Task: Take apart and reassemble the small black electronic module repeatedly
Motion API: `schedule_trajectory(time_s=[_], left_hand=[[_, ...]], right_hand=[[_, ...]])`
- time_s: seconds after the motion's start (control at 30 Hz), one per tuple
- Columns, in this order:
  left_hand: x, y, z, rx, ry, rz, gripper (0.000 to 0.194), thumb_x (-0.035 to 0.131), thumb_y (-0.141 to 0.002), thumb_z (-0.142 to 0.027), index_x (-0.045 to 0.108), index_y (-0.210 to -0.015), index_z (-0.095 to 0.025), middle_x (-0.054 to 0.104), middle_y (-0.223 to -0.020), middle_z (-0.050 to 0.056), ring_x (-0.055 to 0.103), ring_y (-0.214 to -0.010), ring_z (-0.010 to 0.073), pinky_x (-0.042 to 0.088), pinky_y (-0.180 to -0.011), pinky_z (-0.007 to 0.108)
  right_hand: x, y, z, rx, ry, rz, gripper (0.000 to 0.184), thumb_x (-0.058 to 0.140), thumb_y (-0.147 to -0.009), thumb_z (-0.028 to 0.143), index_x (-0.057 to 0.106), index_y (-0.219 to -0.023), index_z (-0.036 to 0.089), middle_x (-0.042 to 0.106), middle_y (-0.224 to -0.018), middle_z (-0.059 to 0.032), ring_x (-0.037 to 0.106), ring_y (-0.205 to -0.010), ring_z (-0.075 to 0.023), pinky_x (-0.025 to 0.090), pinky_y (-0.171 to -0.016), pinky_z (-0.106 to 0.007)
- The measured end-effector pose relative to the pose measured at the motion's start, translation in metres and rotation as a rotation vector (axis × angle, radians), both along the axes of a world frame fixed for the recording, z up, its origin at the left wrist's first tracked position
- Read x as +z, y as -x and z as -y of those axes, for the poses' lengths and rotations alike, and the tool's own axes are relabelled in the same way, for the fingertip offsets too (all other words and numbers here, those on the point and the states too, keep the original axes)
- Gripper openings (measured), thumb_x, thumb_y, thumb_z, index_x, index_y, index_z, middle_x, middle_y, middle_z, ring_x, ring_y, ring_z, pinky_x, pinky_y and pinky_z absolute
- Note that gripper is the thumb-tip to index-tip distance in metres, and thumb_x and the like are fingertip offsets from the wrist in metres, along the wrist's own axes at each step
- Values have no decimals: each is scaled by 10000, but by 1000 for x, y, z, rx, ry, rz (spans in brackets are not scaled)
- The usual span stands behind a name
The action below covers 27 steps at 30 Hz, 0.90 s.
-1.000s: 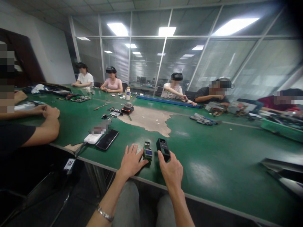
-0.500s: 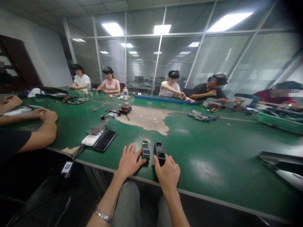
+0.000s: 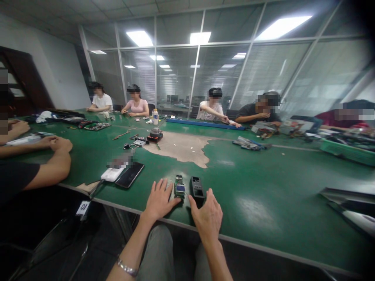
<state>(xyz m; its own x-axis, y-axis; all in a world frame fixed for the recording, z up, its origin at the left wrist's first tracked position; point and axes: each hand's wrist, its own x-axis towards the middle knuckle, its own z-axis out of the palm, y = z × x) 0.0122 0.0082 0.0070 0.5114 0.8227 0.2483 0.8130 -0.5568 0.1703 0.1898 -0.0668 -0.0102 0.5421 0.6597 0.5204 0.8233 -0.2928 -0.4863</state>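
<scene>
Green desk [image 3: 263, 175] with a tan patch [image 3: 187, 150], black phone [image 3: 130, 175] beside a white device [image 3: 112, 174], bottle [image 3: 155, 116] toward the far side, long blue bar [image 3: 190, 123], seated people [image 3: 137, 107] beyond, green basket [image 3: 347, 152] at right

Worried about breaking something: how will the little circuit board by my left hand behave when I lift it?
The circuit board looks stiff, lying straight beside your left hand. With its green surface and small screen exposed, it's probably fragile. Being small and uncased, it's likely light.

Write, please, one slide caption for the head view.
Left hand and right hand flank a circuit board and black casing on a green table.
</scene>
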Motion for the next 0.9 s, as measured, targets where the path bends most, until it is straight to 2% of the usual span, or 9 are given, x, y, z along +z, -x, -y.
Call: schedule_trajectory(time_s=[0.27,0.4,0.5,0.67,0.9], left_hand=[[1,2,0,-12,15,18,788,275,-917,-763,438,-1475,-231,344,-1570,143,239,-1466,341,166,-1176,576],[1,3,0,-19,28,24,774,287,-915,-763,415,-1488,-259,332,-1578,130,231,-1469,340,167,-1174,585],[1,4,0,-18,28,19,740,282,-929,-743,415,-1486,-275,332,-1579,123,231,-1470,337,164,-1174,585],[0,3,0,-8,12,15,716,303,-934,-728,421,-1480,-280,336,-1578,117,241,-1466,331,170,-1173,578],[0,3,1,-3,17,21,691,338,-935,-713,437,-1468,-285,353,-1570,109,250,-1458,340,159,-1170,587]], right_hand=[[8,1,-2,4,84,-30,839,532,-844,615,411,-1418,15,630,-1243,-235,576,-1167,-326,311,-1029,-424],[16,3,-4,-7,156,-21,631,552,-852,560,559,-1288,104,655,-1206,-202,597,-1141,-313,326,-1003,-424],[21,3,-5,-8,173,-47,526,557,-856,532,605,-1211,147,689,-1130,-164,624,-1088,-293,339,-984,-417],[35,3,-11,25,80,-115,491,543,-857,557,634,-1152,176,714,-1055,-124,648,-1013,-281,382,-904,-371],[68,21,-25,119,-84,-114,521,535,-852,583,646,-1147,169,718,-987,-112,645,-949,-266,379,-874,-344]])
